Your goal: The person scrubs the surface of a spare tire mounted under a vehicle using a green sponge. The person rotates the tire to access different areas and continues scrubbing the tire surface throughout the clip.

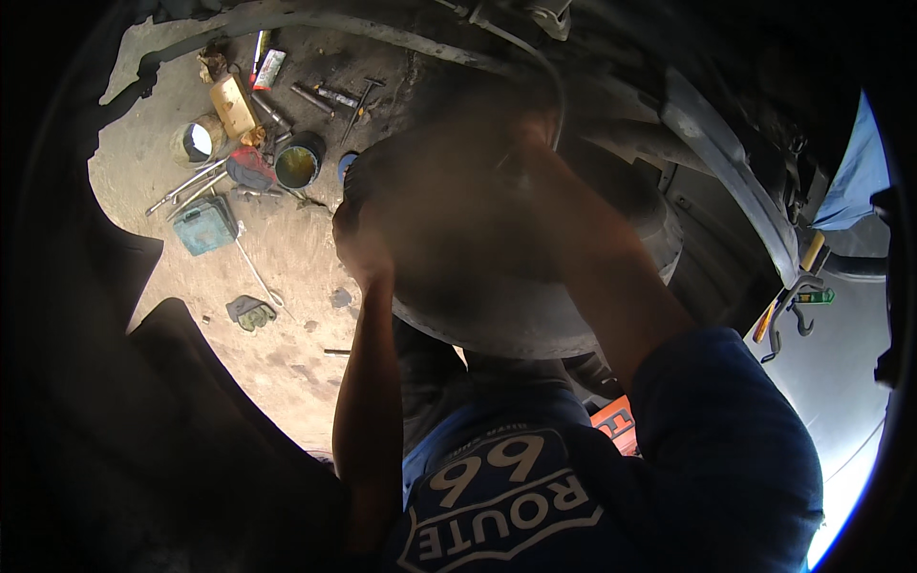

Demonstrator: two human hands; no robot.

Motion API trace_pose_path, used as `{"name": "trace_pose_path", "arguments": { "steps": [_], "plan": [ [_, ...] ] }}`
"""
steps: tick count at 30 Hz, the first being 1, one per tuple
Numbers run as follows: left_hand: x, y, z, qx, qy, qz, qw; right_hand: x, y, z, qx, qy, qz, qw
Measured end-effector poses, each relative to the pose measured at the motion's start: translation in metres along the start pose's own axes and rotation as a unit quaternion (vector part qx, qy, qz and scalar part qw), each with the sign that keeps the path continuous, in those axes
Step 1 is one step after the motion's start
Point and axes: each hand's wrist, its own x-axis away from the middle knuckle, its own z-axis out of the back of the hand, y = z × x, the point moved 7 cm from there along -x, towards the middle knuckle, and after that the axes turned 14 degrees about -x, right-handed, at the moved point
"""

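A large, dark, round vehicle part (494, 315) with a pale, worn rim is in front of me under the vehicle body. A hazy smudge blurs its middle, so I cannot tell its exact kind. My left hand (367, 243) grips its left edge, with the fingers in shadow. Farther up, my right hand (539, 132) reaches over the part, close to a thin bent line (555, 79). Haze hides that hand's fingers and whatever they touch.
On the stained floor at left are an open dark can (297, 166), a yellowish container (233, 106), a teal box (204, 225), a T-handle tool (362, 107) and a rag or glove (251, 313). Hooked tools (788, 308) lie at right, beside the metal body edge (738, 157).
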Motion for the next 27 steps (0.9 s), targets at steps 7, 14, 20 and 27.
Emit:
{"name": "trace_pose_path", "arguments": {
  "steps": [7,14,20,27],
  "plan": [
    [0.002,0.004,0.000,0.039,-0.007,0.033,0.999,-0.049,0.022,-0.047,-0.142,0.031,-0.096,0.985],
    [0.001,0.003,0.001,0.026,0.005,0.010,1.000,0.005,-0.085,-0.006,-0.136,-0.003,0.020,0.990],
    [0.001,-0.003,-0.001,0.013,0.005,0.001,1.000,0.004,-0.086,-0.002,-0.256,0.027,0.003,0.966],
    [-0.002,-0.001,-0.003,0.010,-0.002,0.009,1.000,-0.034,0.029,-0.046,-0.096,0.027,-0.064,0.993]
  ]
}}
